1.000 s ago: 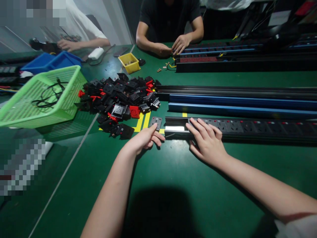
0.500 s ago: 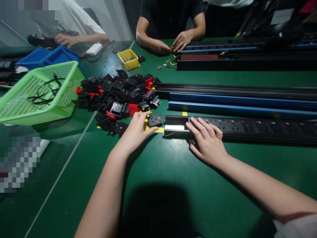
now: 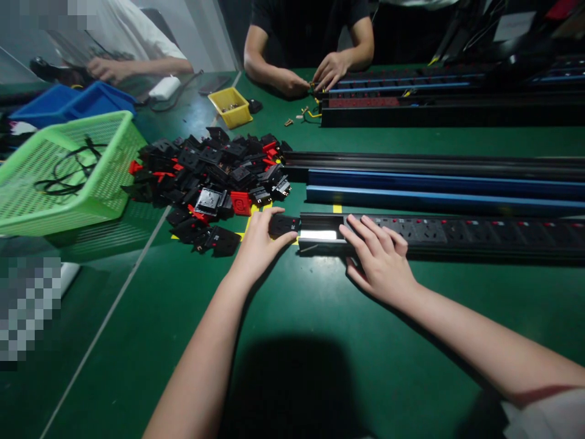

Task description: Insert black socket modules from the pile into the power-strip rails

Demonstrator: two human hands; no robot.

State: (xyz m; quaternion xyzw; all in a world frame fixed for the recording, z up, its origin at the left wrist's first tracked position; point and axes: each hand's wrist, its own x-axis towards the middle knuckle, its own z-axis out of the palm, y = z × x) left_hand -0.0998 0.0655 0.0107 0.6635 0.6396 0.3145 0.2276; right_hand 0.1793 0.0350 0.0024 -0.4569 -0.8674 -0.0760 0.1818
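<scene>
My left hand point(image 3: 260, 241) pinches a black socket module point(image 3: 283, 226) between thumb and fingers, right at the left end of a black metal channel point(image 3: 320, 244). A row of black socket modules point(image 3: 432, 229) with small red marks fills the channel further right. Bare metal shows inside the channel's left end. Across the row's first modules lies my right hand point(image 3: 377, 256), fingers stretched out flat and thumb at the channel's near side. Left of my left hand is a pile of loose black and red modules point(image 3: 210, 164); one black module point(image 3: 223, 241) lies at its near edge.
Behind the channel lie a blue channel point(image 3: 411, 195) and a black channel point(image 3: 411, 161). A green basket point(image 3: 105, 183) with a black cable stands left, with blue bins point(image 3: 100, 100) behind. A yellow bin point(image 3: 231, 116) holds small parts. A co-worker's hands point(image 3: 315, 79) work across the table.
My left hand has closed on the loose socket module and turned it, bringing it against the channel's end. My right hand stays on the row. The view has shifted slightly.
</scene>
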